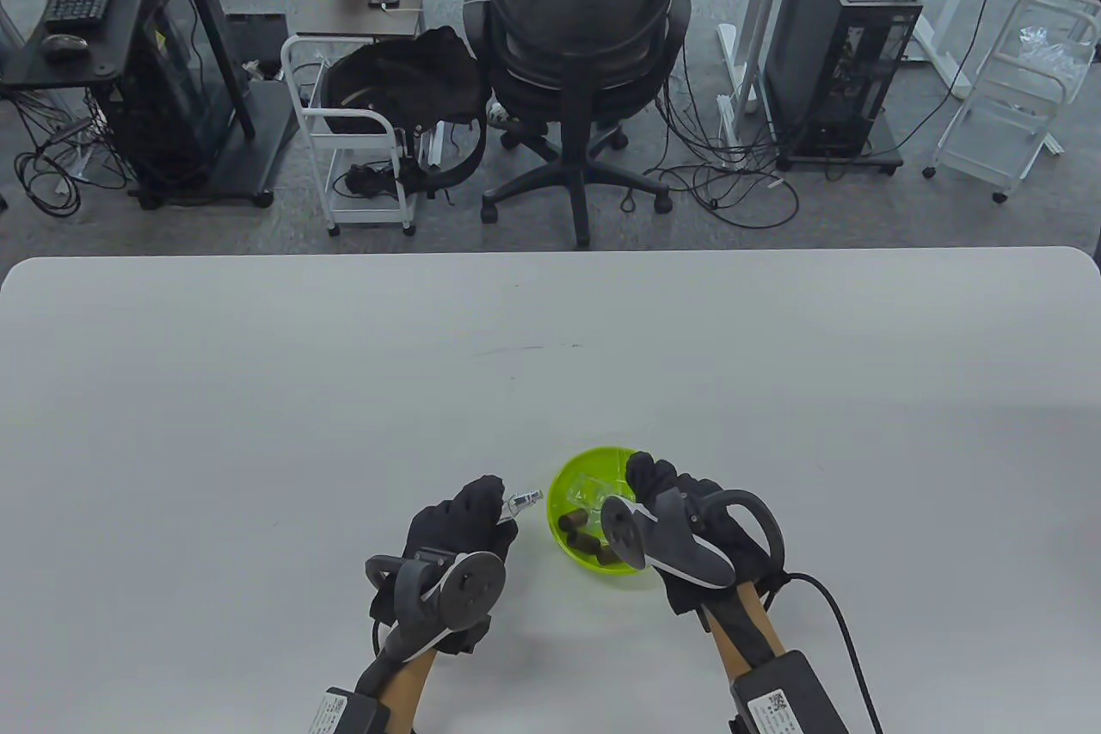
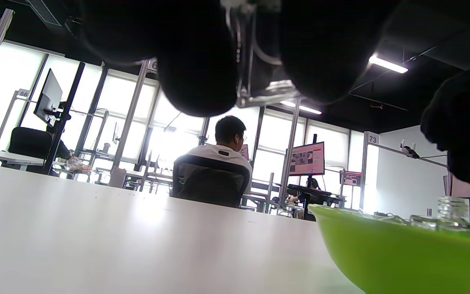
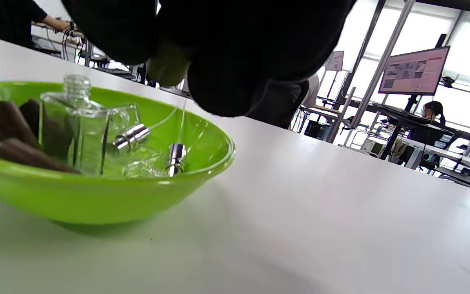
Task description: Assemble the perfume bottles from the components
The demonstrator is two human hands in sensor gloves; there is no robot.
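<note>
Nearest us in the table view are our two forearms and the trackers strapped to the backs of our hands, low on the white worktop (image 1: 258,390). Our left hand (image 1: 460,523) curls its fingers round a small silver-and-clear spray pump (image 1: 523,500), its tip pointing toward the green bowl (image 1: 575,467) just beside it, probably so that it is ready for a bottle. Our right hand (image 1: 662,493) reaches over the bowl's right rim, above the brown caps (image 1: 589,540) and clear glass parts, as if to fetch the next component; whether its fingers pinch anything, this view does not show. In the left wrist view the gloved fingers (image 2: 198,61) crowd the top edge with the pump's metal collar and thin tube clamped between them, and the bowl's green wall rises at the lower right with a glass bottle neck (image 2: 452,207) showing above the rim. In the right wrist view the dark fingers (image 3: 235,49) hang above the bowl, curled, with no part plainly held. Below them a clear glass bottle (image 3: 76,126) stands upright beside the caps, and two more silver pumps (image 3: 131,139) lie in the bowl.
</note>
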